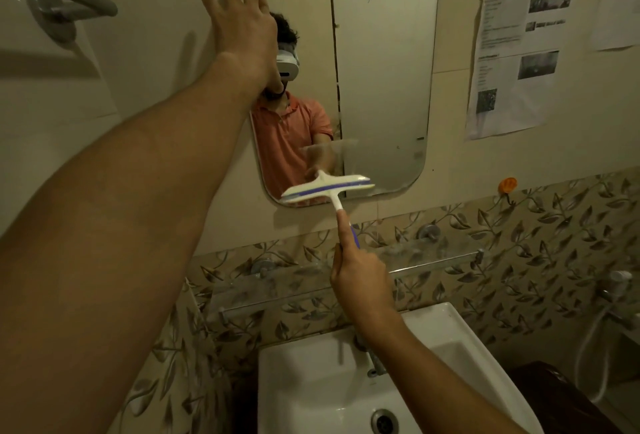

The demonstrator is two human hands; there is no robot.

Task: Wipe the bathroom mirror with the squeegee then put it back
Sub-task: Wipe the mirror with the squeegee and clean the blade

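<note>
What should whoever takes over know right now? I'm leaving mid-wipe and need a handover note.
Left hand: open, fingers straight, at the upper left edge of the rounded wall mirror.
Right hand: grips the handle of the white, blue-striped plastic squeegee, index finger along it.
Blade lies against the mirror's bottom edge.
Done: wiping is under way; haze shows lower right.
Left: clear that haze, then put the squeegee back; its place is not evident.

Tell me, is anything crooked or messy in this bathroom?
The paper sheet taped right of the mirror hangs crooked, its edges curling outward. The mirror's lower part shows a cloudy smear just above the squeegee blade. Nothing looks spilled or broken.
</note>
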